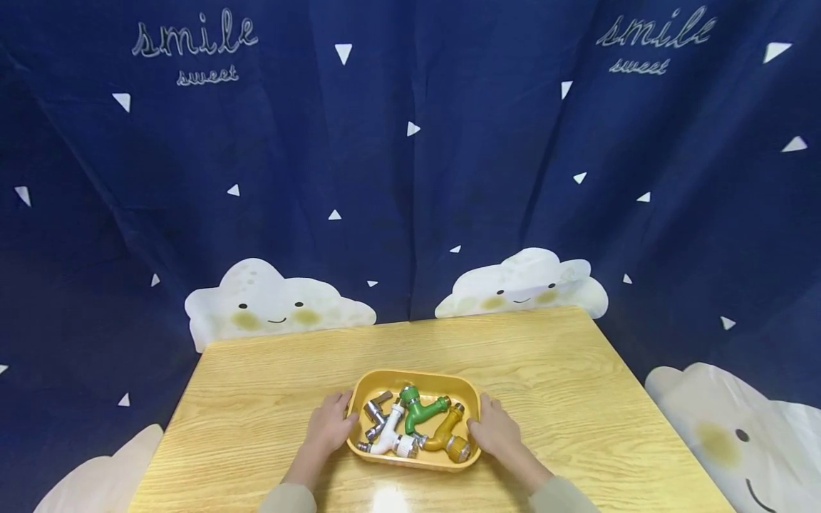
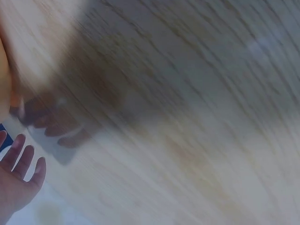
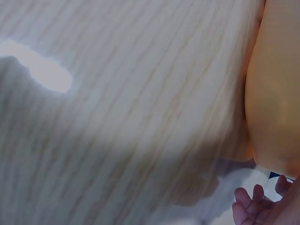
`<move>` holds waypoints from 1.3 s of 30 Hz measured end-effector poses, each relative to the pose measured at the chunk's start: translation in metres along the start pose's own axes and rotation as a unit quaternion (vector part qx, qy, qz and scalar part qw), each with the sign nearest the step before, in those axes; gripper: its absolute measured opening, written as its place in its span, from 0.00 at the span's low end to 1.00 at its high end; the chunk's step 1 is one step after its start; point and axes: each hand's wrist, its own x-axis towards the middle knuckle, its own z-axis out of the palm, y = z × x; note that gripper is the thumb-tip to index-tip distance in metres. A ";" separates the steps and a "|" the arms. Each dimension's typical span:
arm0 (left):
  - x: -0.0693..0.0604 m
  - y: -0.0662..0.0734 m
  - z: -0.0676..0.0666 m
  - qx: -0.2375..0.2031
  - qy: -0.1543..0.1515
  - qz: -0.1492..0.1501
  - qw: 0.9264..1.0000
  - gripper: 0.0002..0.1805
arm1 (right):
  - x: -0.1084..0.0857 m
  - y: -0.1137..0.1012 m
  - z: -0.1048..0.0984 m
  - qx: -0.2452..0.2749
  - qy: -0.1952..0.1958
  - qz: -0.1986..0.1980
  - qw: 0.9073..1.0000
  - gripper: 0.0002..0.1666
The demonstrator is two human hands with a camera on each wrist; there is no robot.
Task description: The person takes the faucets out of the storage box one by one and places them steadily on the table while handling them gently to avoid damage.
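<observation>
A yellow plastic tray [image 1: 420,464] sits near the table's front edge. My left hand [image 1: 329,426] holds its left side, thumb at the rim. On the right side, my right hand [image 1: 499,429] grips it likewise. Inside lie several taps: a chrome tap [image 1: 375,410] at the left, a white tap [image 1: 388,433] with a clear knob, a green tap [image 1: 417,413] and a mustard-yellow tap [image 1: 442,436]. In the wrist views, the left-hand fingers [image 2: 23,161] and right-hand fingers [image 3: 248,204] point down beside the tray's outer wall; both thumbs are hidden there.
The wooden table [image 1: 269,385] has light grain and a glossy surface that reflects the hands. A dark blue curtain [image 1: 385,164] with white triangles and smiling clouds hangs behind and on both sides of it.
</observation>
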 end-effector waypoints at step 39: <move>-0.027 -0.062 -0.035 0.024 0.011 -0.067 0.997 0.29 | 0.022 -0.071 0.036 -0.029 -0.003 -0.034 0.999 0.32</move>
